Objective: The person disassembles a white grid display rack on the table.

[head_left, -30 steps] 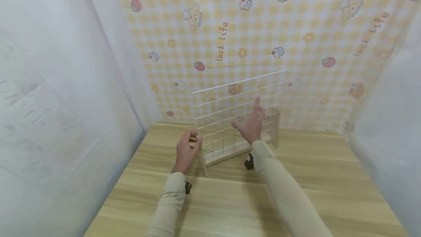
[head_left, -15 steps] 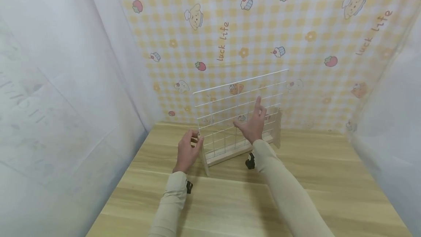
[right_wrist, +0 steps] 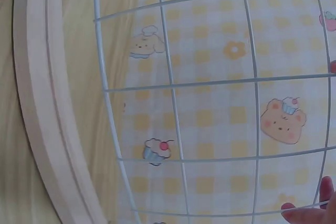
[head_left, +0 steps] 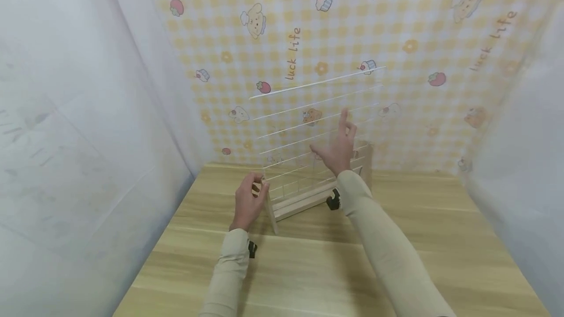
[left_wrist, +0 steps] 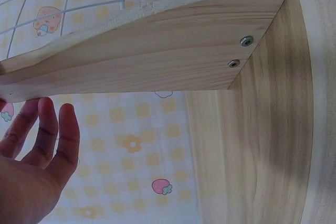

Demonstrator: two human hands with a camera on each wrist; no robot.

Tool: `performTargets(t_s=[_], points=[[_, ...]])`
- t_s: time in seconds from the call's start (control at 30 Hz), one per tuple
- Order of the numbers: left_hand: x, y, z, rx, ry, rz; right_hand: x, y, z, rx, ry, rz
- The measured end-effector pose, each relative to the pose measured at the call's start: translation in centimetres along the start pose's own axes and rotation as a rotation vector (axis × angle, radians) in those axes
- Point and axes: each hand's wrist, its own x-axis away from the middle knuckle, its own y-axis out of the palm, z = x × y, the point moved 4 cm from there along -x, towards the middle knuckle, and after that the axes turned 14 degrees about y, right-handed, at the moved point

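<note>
Left hand [head_left: 249, 202], at 7 o'clock in the head view, pinches the upper end of the wooden side panel [left_wrist: 142, 51] btwn thumb & fingers; L-wrist cam shows fingers bent at the panel's edge. Right hand [head_left: 338, 148], at 3 o'clock, grips the wire grid [right_wrist: 256, 80]: index pointing to 12, thumb stretched toward 10, other fingers bent at the wires. Grid stands roughly upright, around & above centre, top bar climbing toward 2 o'clock; its bottom wire is apart from the wooden base rail [head_left: 304, 202], per R-wrist cam. Rail lies at 5 o'clock, btwn the L panel & a 2nd side panel [head_left: 367, 165] at 3–4, partly hidden by the R arm. Two metal screws [left_wrist: 247, 41] sit in the L panel, toward 2 o'clock in L-wrist cam. Black gadget [head_left: 252, 249] on each wrist, then beige sleeves [head_left: 396, 258]. Wood-grain table [head_left: 308, 278] at 6 o'clock; yellow/white checked cloth [head_left: 348, 28] at 12, w/ cupcakes, strawberries & "luck life"; white sheets [head_left: 66, 136] at 9 & 3.
</note>
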Motion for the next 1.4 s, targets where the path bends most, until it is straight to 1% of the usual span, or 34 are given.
performTargets(t_s=[0.1,0.27,0.5,0.57,0.73,0.87,0.97,1.1,1.23,1.3,1.4], points=[[-0.1,-0.2,-0.1,-0.007,-0.002,-0.01,-0.2,-0.2,-1.3,0.021,-0.038,0.011],[-0.3,-0.3,0.0,-0.007,0.011,-0.006,-0.9,-1.1,-3.0,0.021,-0.113,0.066],[0.4,0.3,-0.1,0.007,-0.006,-0.014,-1.3,-2.1,-4.5,0.013,-0.11,0.076],[0.5,0.3,-0.1,0.011,-0.017,-0.014,-1.4,-2.5,-5.2,0.026,-0.131,0.09],[0.3,0.2,0.1,0.012,-0.032,-0.015,-1.5,-3.8,-7.9,0.047,-0.206,0.132],[0.2,0.0,0.3,0.032,-0.031,-0.015,-1.7,-4.9,-9.5,0.062,-0.224,0.154],[0.1,-0.1,0.2,0.045,-0.04,-0.036,-1.9,-5.8,-9.8,0.075,-0.212,0.172],[0.0,-0.1,-0.2,0.105,-0.065,-0.067,-2.1,-7.0,-9.8,0.07,-0.2,0.188],[-0.1,-0.2,-1.0,0.214,-0.125,-0.101,-2.4,-8.3,-9.4,0.081,-0.193,0.196],[-0.2,-0.2,-1.4,0.269,-0.157,-0.115,-2.6,-9.0,-9.0,0.102,-0.183,0.199],[-0.3,0.0,-1.8,0.323,-0.199,-0.142,-2.9,-10.3,-8.1,0.121,-0.155,0.192]])
